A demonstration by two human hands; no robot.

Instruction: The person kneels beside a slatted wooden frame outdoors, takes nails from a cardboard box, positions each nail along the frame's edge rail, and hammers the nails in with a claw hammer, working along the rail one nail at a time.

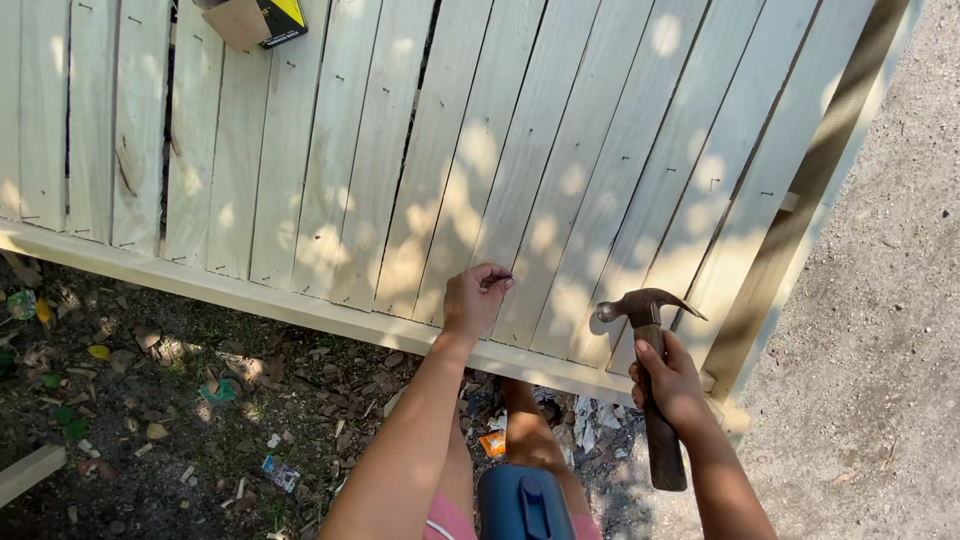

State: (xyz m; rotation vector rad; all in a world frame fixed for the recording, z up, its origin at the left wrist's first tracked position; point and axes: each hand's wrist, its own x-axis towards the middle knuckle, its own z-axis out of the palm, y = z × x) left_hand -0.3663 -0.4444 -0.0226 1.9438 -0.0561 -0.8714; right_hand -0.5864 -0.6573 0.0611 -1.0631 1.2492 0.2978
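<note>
A pale wooden panel of narrow slats point(400, 150) lies flat in front of me, with rows of small nails in it. My left hand point(474, 300) rests near the panel's front edge, fingertips pinched together on a small nail held against a slat. My right hand point(668, 385) grips the dark handle of a claw hammer point(645, 310), whose metal head hovers just above the slats, to the right of the left hand. The two hands are apart.
A cardboard box with a yellow and black label point(250, 18) sits on the panel's far side. Dirt with leaves and litter point(200, 400) lies below the panel's edge, gravel point(880, 350) to the right. A blue object point(522, 505) sits near my legs. A loose board end point(28, 472) lies at bottom left.
</note>
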